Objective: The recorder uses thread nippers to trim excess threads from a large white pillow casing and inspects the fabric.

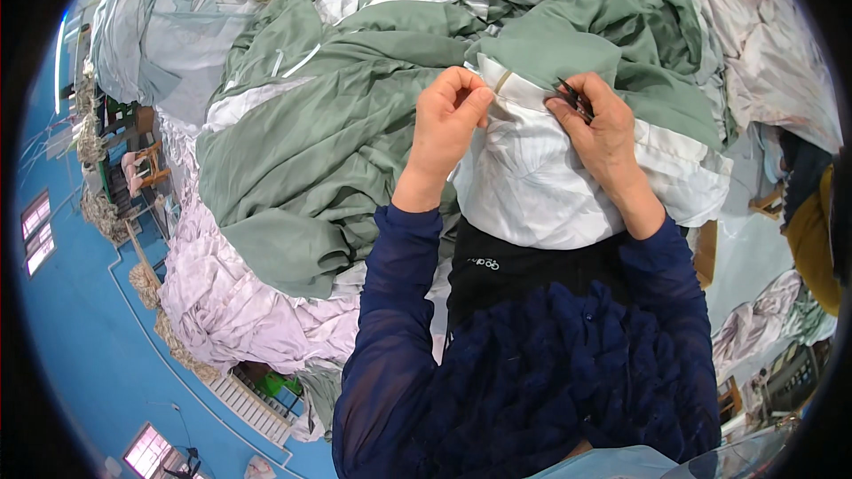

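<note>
White fabric with a faint leaf pattern (pixel 541 182) lies over my lap, joined to a large sage-green cloth (pixel 293 177). My left hand (pixel 446 120) is closed in a pinch at the white fabric's upper edge, beside a short tan strip (pixel 503 82). In my right hand (pixel 608 129) is a small pair of black thread snips (pixel 577 99), their points angled up and left. That hand's thumb rests near the white band at the same edge. Whether a thread is between my left fingertips is too small to tell.
Pale lilac cloth (pixel 257 302) is heaped at the left, with light blue-grey cloth (pixel 164 44) at the far left. Cream-pink fabric (pixel 754 27) hangs in folds at the far right. A person in mustard-coloured clothing (pixel 812 239) is at the right edge.
</note>
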The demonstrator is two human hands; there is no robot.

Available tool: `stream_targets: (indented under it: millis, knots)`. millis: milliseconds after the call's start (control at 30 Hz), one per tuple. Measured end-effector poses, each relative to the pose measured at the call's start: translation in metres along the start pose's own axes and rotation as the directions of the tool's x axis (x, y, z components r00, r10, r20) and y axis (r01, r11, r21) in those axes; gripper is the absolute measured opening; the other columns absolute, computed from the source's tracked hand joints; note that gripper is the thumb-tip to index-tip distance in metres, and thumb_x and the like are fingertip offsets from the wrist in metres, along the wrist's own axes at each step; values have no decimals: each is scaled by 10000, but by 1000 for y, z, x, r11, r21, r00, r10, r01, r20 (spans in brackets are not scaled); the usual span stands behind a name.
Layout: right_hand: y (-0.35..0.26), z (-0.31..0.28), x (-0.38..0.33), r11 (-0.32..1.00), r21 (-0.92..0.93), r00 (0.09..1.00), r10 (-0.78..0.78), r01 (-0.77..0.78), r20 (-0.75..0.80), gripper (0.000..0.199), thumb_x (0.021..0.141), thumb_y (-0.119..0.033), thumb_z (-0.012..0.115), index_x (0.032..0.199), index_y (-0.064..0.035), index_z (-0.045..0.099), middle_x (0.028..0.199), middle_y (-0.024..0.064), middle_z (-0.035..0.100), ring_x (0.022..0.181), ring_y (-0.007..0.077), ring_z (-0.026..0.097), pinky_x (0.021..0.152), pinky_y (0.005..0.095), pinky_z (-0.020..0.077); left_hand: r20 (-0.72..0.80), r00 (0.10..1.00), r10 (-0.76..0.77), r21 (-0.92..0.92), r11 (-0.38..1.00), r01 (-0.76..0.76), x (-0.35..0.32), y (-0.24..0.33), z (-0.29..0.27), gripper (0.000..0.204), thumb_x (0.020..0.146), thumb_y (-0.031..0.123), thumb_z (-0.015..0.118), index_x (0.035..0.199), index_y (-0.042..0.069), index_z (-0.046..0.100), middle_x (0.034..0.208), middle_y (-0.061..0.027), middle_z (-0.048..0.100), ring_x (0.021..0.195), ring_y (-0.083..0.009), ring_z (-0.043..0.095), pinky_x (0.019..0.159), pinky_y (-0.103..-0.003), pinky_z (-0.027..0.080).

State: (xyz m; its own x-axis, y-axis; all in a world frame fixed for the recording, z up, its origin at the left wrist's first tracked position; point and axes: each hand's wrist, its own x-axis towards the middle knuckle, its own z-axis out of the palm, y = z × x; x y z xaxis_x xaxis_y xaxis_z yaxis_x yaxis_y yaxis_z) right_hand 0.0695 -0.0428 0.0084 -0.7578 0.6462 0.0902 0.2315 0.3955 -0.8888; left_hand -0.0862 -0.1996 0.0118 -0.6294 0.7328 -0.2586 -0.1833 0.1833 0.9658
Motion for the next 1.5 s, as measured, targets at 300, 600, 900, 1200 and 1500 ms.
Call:
stream_targets:
  millis: [300, 600, 900, 1200, 1500]
  knots:
    - [2, 0, -1, 1000, -25, 1000, 1, -1, -1, 206, 834, -125, 783, 922, -49, 613, 709, 24, 560, 625, 133, 499, 600, 278, 431, 36, 999, -37, -207, 977, 43, 4, 3, 13, 64, 976, 17, 541, 919, 16, 514, 846, -42, 623, 678, -64, 583, 617, -225, 482]
    - [-1, -1, 0, 1000, -9, 1000, -29, 29, -2, 205, 827, -121, 784, 927, -49, 619, 716, 36, 566, 629, 143, 507, 602, 284, 434, 4, 915, 403, 742, 612, -273, 1, -41, -28, 79, 948, 8, 551, 885, 20, 504, 673, -60, 576, 551, -123, 582, 515, -287, 460]
    - [1, -1, -1, 1000, -14, 1000, -1, 1, -2, 210, 823, -114, 781, 928, -45, 613, 728, 46, 581, 636, 156, 526, 597, 298, 433, 28, 974, 223, 364, 906, -218, 0, -2, 28, 149, 848, 21, 738, 926, 15, 611, 807, 17, 596, 621, -45, 527, 555, -201, 434]
    - [2, -3, -3, 1000, 8, 1000, 7, -7, -3, 216, 824, -118, 780, 933, -44, 609, 744, 54, 591, 641, 168, 531, 601, 303, 436, -41, 999, 10, 145, 989, -4, -10, 3, 34, 127, 847, 32, 726, 838, 11, 601, 707, 18, 573, 612, -43, 508, 540, -219, 414]
    - [3, -4, -3, 999, 38, 1000, 18, -18, -1, 230, 823, -117, 784, 945, -40, 605, 767, 58, 596, 650, 173, 532, 611, 306, 441, -218, 958, 189, 291, 949, -121, -14, -5, 20, 140, 852, 26, 733, 854, 17, 594, 721, 32, 566, 599, -43, 483, 534, -218, 409]
